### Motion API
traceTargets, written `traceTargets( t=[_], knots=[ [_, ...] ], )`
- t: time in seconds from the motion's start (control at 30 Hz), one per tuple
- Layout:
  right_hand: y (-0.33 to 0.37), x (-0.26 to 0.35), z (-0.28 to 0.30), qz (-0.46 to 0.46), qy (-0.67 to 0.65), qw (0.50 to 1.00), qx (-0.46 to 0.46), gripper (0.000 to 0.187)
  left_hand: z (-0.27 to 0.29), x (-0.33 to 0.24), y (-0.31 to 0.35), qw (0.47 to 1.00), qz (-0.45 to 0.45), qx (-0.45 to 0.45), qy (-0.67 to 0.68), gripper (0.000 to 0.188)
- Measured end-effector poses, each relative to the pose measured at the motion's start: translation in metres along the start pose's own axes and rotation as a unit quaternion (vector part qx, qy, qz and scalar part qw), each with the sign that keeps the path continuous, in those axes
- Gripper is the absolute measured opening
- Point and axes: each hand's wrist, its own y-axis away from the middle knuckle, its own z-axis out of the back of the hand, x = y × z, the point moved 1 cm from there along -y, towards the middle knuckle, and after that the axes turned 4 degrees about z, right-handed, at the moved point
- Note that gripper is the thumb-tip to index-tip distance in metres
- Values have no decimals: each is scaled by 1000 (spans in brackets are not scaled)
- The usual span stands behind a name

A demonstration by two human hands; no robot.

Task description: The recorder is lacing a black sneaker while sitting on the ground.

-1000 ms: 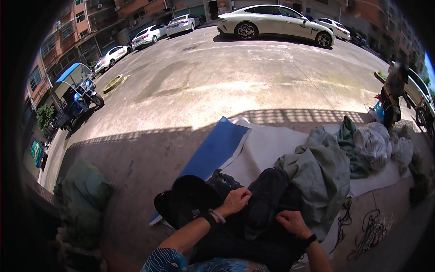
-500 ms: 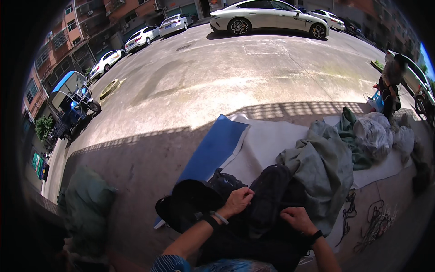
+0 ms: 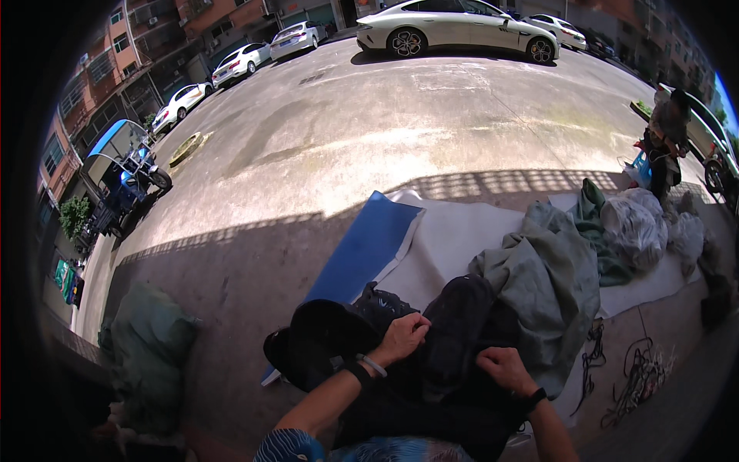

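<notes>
Handling the black bag: the step in hand looks like close finger work along the bag's (image 3: 459,331) near side; it would probably go best with one side steadied while the other is worked, in short, even pulls.
Left hand: the left hand (image 3: 404,339) sits at the bag's left edge, its fingertips drawn together in a pinch; whether fabric is caught between them, I cannot tell.
Right hand: the right hand (image 3: 508,369) is closed loosely, thumb against the curled fingers, by the bag's right side; a grip on cloth cannot be made out.
Wristbands: keeping the dark band (image 3: 535,399) on the right wrist clear of loose cloth seems wise.
Bag's place: directly in front of the person, between the two hands, with the grey-green cloth (image 3: 539,300) just to its right and the blue sheet (image 3: 358,254) beyond to the left.
Bag's look: black, elongated, rounded at its far end, soft and padded in appearance; its lower part merges into dark material near the body.
Black neighbour: a black rounded piece (image 3: 331,335), perhaps a cap, lies left of it.
</notes>
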Motion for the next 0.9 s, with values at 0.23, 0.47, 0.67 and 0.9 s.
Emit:
traceTargets(
  t=[0.23,0.47,0.67,0.9],
  knots=[
    [0,-4,-2,18,-6,1000,-1,20,0,1,-1,1000,3,-1,3,16],
    [1,-6,-2,14,-5,1000,1,20,1,1,-1,1000,13,5,2,16],
    [0,-6,-2,14,-8,1000,-3,20,1,0,-2,999,28,3,-16,16],
    [2,-4,-2,13,0,1000,-6,20,2,-1,-2,1000,16,3,-12,16]
  ],
)
